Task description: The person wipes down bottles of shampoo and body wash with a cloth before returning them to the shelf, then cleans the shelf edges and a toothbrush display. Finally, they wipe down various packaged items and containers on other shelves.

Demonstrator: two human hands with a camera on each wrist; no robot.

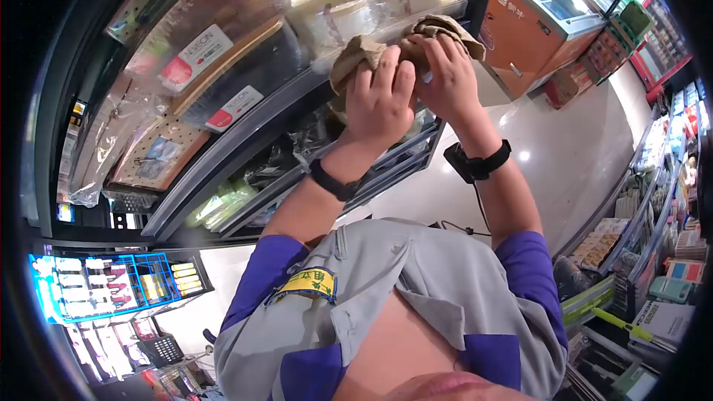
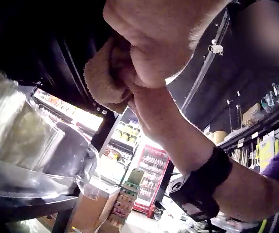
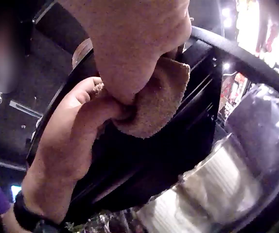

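A brown cloth (image 1: pixel 353 59) is bunched up between both hands at the front edge of a dark shelf. My left hand (image 1: pixel 379 104) grips its left part, fingers bent over the folds. Close beside it, my right hand (image 1: pixel 449 78) holds the right part, where the cloth bulges beyond the fingertips. The left wrist view shows a rounded fold of the cloth (image 2: pixel 98 80) by the hands. From the right wrist, the cloth (image 3: pixel 161 104) spreads out below the right hand (image 3: pixel 130 43), and the thumbs are pushed into its folds.
Clear-wrapped white packs (image 1: pixel 334 0) stand on the shelf just beyond the hands. Further left are packaged boards with labels (image 1: pixel 197 59). Lower shelf tiers hold bagged goods (image 1: pixel 223 204). An orange chest freezer (image 1: pixel 520 30) is at the back right, stocked racks (image 1: pixel 616 238) at the right.
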